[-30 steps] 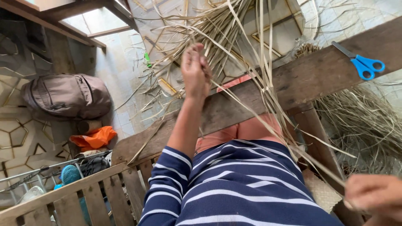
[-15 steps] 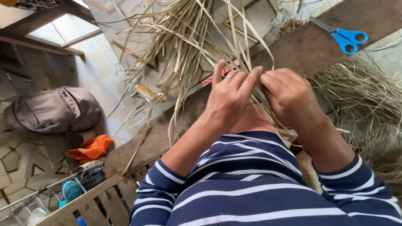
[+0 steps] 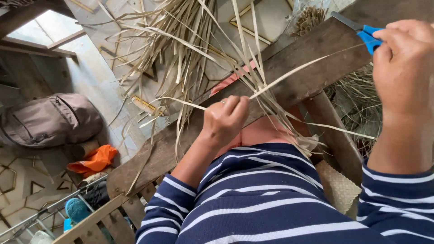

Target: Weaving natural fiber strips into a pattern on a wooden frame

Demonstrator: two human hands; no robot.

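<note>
A fan of dry, pale leaf strips [image 3: 190, 49] spreads out from my lap over a dark wooden plank [image 3: 312, 58]. My left hand [image 3: 224, 122] is closed at the strips' base, pinching them between thumb and fingers. One long strip [image 3: 298, 70] runs taut from that pinch up to the right, toward my right hand [image 3: 404, 68]. That hand is raised at the right edge, fingers closed, seemingly on the strip's far end. Blue-handled scissors [image 3: 368, 36] lie on the plank just behind my right hand. Both arms are in blue-and-white striped sleeves.
A woven mat piece [image 3: 337, 185] lies by my right side. A heap of dried fibres [image 3: 357, 99] sits beyond the plank. On the tiled floor to the left lie a grey backpack [image 3: 49, 119] and an orange cloth [image 3: 95, 160], with a wire rack [image 3: 54, 212] at lower left.
Half a second ago both hands were together on the strips. My right hand has since swung out to the right and upward, drawing one strip taut. My left hand stays pinched at the base.
</note>
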